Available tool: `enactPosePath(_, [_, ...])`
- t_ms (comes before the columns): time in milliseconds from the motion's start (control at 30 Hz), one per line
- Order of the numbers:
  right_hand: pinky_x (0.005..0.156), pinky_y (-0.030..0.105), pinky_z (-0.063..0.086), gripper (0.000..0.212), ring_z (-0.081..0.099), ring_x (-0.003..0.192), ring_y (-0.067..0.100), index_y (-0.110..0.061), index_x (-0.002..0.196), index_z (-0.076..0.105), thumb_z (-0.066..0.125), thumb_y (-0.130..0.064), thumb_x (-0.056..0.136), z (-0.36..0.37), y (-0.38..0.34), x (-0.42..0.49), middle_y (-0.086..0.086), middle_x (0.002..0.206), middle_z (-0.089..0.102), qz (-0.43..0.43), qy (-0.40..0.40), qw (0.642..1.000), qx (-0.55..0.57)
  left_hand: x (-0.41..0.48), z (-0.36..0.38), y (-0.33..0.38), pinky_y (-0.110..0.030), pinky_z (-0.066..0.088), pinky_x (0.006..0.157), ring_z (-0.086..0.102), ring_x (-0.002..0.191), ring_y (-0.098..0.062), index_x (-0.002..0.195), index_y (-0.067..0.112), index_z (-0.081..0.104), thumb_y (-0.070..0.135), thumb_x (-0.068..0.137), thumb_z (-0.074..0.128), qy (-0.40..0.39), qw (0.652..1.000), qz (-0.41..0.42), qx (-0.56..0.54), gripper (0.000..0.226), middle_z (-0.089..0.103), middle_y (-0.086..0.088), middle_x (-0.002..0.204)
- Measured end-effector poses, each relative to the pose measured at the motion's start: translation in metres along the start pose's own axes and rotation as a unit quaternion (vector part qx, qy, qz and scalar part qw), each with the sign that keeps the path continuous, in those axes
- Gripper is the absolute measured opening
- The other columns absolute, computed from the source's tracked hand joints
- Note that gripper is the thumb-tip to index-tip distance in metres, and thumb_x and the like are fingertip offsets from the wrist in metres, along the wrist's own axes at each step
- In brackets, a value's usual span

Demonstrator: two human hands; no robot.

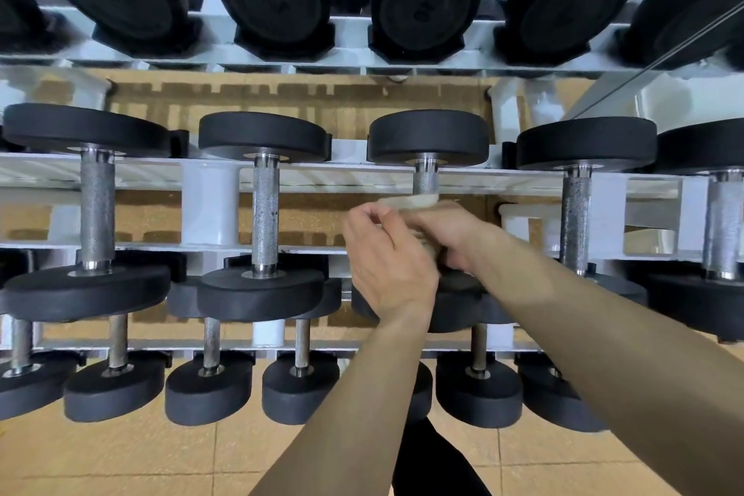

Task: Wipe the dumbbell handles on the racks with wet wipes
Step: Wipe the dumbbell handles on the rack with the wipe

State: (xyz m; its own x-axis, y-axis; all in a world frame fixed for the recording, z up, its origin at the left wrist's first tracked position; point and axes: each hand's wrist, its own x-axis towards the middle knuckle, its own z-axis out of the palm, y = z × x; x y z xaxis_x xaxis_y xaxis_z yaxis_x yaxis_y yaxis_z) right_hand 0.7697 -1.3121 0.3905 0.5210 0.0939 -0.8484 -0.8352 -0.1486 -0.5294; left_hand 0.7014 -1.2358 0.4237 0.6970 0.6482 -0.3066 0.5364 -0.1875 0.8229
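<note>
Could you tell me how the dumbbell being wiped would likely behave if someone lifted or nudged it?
The dumbbell is probably heavy for its size: thick black heads on a metal handle. Its round heads would likely roll on a flat floor, though the rack cradles them. The knurled handle should grip well, perhaps less so damp from the wipe.

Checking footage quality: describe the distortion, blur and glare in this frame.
Head view: wide-angle bowing curves the white rack rails; left hand, right hand and wipe look slightly smeared; the knurled handle beside them is sharp; no harsh glare.
</note>
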Motion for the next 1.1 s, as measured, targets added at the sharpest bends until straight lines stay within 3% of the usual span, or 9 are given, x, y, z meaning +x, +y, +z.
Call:
enactPosePath(133, [0.081,0.042,0.062,0.037,0.075,0.089,0.028,-0.008,0.104,0.072,0.088,-0.013,0.071,0.008,-0.024,0.013,0.013,0.1,0.077,-0.026,0.078,0.989,0.121,0.001,0.002,-0.001,-0.036,0.042,0.078,0.053,0.09,-0.015,0.094,0.029,0.048,0.047,0.097,0.03,0.008,1.0,0.013,-0.005,0.025,0.051,0.013,0.095])
enactPosePath(200, [0.081,0.039,0.062,0.032,0.075,0.089,0.024,-0.01,0.101,0.073,0.087,-0.018,0.073,0.009,-0.013,0.005,0.01,0.096,0.078,-0.04,0.095,0.992,0.076,0.001,0.002,-0.001,-0.036,0.042,0.078,0.053,0.092,-0.016,0.096,0.028,0.049,0.043,0.1,0.033,0.003,1.0,0.007,-0.003,0.022,0.052,0.011,0.097])
enactPosePath(367, [0.063,0.023,0.054,0.033,0.068,0.075,0.012,0.0,0.1,0.076,0.084,-0.024,0.079,0.003,0.013,-0.017,0.006,0.087,0.076,-0.01,-0.002,0.993,-0.115,0.001,0.002,0.003,-0.034,0.037,0.079,0.052,0.093,-0.014,0.097,0.028,0.05,0.037,0.104,0.038,-0.011,1.0,-0.022,0.0,0.016,0.053,0.011,0.1])
enactPosePath(500, [0.077,0.037,0.061,0.028,0.073,0.085,0.027,0.007,0.103,0.073,0.08,-0.012,0.084,0.007,0.008,-0.034,0.018,0.093,0.076,-0.03,0.044,0.998,0.014,0.004,0.001,0.005,-0.037,0.039,0.083,0.052,0.098,-0.017,0.096,0.03,0.049,0.037,0.103,0.038,-0.027,0.999,-0.033,0.004,0.015,0.052,0.011,0.102])
enactPosePath(633, [0.057,0.026,0.051,0.012,0.066,0.068,0.02,-0.004,0.089,0.07,0.066,-0.014,0.094,0.013,0.008,-0.07,0.004,0.07,0.071,-0.107,0.123,0.975,0.152,0.005,-0.006,0.008,-0.037,0.04,0.087,0.052,0.098,-0.015,0.098,0.032,0.053,0.035,0.102,0.041,-0.073,0.997,-0.031,0.014,0.013,0.054,0.013,0.103])
enactPosePath(767, [0.089,0.028,0.057,0.029,0.073,0.099,0.013,-0.011,0.111,0.069,0.046,-0.027,0.105,0.02,0.008,-0.098,0.0,0.105,0.078,-0.117,0.151,0.946,0.26,0.021,-0.013,0.008,-0.035,0.045,0.089,0.06,0.097,-0.015,0.115,0.023,0.062,0.036,0.097,0.055,-0.228,0.966,-0.117,-0.024,0.023,0.064,0.01,0.101])
enactPosePath(833, [0.091,0.032,0.057,0.032,0.072,0.105,0.02,-0.01,0.112,0.072,0.044,-0.023,0.102,0.026,0.012,-0.101,0.004,0.11,0.076,-0.139,0.217,0.941,0.22,0.036,-0.012,0.007,-0.036,0.051,0.089,0.066,0.097,-0.019,0.116,0.017,0.065,0.043,0.091,0.064,-0.327,0.936,-0.13,0.014,0.036,0.07,0.003,0.102])
enactPosePath(933, [0.086,0.036,0.053,0.031,0.069,0.098,0.02,-0.02,0.101,0.07,0.042,-0.027,0.09,0.036,0.031,-0.093,-0.004,0.098,0.074,-0.189,0.371,0.909,-0.01,0.05,-0.01,0.007,-0.037,0.055,0.087,0.071,0.096,-0.024,0.114,0.013,0.069,0.051,0.071,0.08,-0.443,0.885,-0.121,0.075,0.058,0.075,-0.005,0.102])
enactPosePath(1100, [0.081,0.035,0.045,0.014,0.062,0.096,0.022,-0.023,0.098,0.058,0.044,-0.021,0.098,0.048,0.042,-0.083,-0.003,0.099,0.066,-0.132,0.458,0.875,-0.081,0.063,0.012,0.002,-0.039,0.059,0.091,0.073,0.096,-0.023,0.115,0.01,0.071,0.035,0.075,0.087,-0.487,0.847,-0.211,0.026,0.05,0.077,-0.008,0.102])
